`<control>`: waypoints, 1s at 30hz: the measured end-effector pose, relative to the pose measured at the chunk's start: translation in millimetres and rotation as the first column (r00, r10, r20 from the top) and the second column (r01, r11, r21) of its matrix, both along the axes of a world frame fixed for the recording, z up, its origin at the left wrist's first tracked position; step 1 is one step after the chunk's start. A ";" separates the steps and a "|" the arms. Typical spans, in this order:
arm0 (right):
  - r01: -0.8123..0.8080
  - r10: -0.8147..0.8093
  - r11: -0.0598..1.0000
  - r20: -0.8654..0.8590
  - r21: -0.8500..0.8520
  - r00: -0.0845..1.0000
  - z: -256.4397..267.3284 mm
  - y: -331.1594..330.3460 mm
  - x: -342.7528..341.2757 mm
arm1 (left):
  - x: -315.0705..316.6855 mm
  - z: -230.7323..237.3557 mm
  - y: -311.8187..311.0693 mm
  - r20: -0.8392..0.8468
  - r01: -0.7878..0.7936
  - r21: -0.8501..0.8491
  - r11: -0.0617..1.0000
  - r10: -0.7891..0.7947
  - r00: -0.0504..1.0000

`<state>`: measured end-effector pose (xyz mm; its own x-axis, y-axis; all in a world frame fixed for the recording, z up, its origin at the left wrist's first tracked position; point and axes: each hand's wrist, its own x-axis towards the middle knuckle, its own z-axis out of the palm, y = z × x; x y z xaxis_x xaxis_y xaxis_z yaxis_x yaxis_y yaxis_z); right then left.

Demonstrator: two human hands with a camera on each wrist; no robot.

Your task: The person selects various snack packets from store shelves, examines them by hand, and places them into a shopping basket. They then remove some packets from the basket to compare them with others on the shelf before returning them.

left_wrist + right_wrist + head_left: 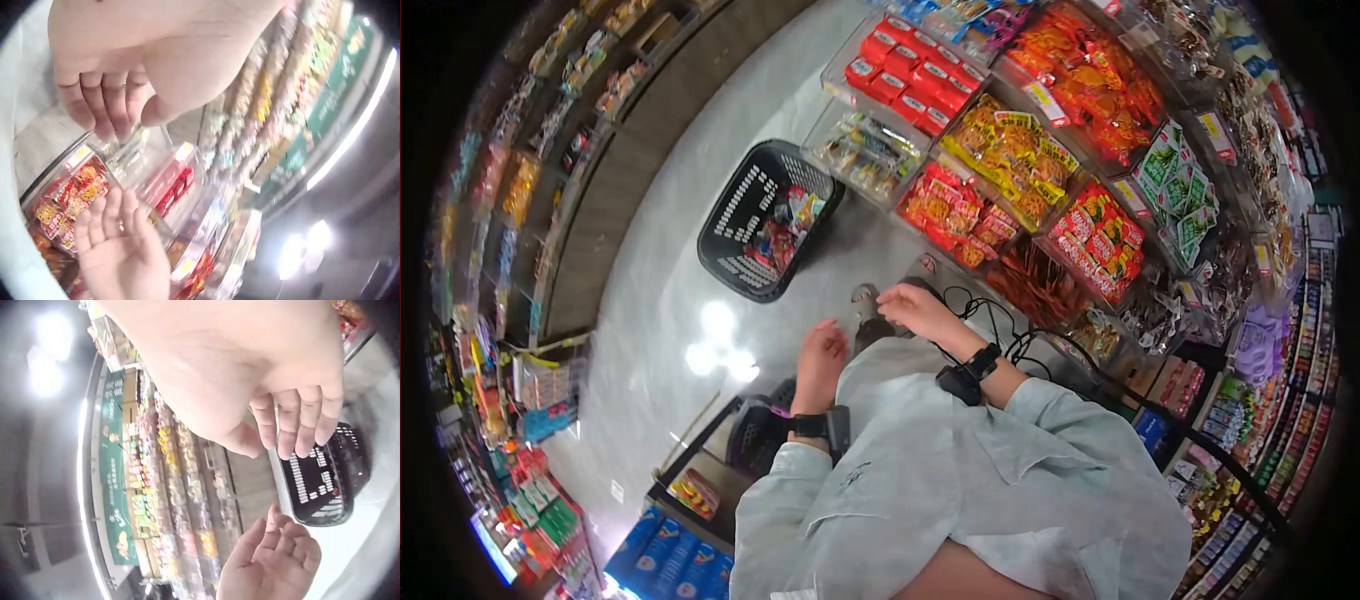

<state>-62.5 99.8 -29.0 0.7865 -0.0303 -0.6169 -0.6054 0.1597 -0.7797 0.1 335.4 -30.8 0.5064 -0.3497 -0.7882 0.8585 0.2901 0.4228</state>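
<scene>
My left hand (820, 362) hangs in front of my body with relaxed, slightly bent fingers and nothing in it. To its right and a little farther forward, my right hand (922, 310) is likewise loose and bare. The left wrist view shows the left palm (156, 56) close up, with the other hand below. In the right wrist view the right hand (250, 375) fills the top. Beyond both hands a black shopping basket (722, 215) sits on the floor, holding several small colourful packets (775, 245). Neither hand touches it.
Clear bins at the right hold red packets (915, 75), yellow snack bags (1010, 150) and green-white packets (1180, 195). Black cables (1040, 335) loop beside the right forearm. Shelving (605, 170) curves along the left, and blue boxes (670, 555) stand at the lower left.
</scene>
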 end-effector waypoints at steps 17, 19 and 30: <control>0.046 -0.014 0.990 0.224 -0.136 0.974 20.7 -1.2 -146.5 | -94.1 -15.4 24.3 -0.240 -0.357 -0.046 0.933 0.337 0.910; 0.093 -0.079 0.994 0.221 -0.054 0.972 11.7 -3.1 -172.6 | -119.4 -3.2 1.8 -0.243 -0.257 -0.022 0.966 0.244 0.939; 0.106 -0.097 0.994 0.255 -0.023 0.962 13.9 -35.8 -212.0 | -179.4 -7.9 8.5 -0.225 -0.389 0.028 0.921 0.385 0.895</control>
<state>-274.5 64.0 -15.0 0.9084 -0.1368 -0.3951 -0.3696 0.1788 -0.9118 -179.4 343.9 -38.7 0.4174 -0.1760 -0.8915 0.7478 0.6239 0.2270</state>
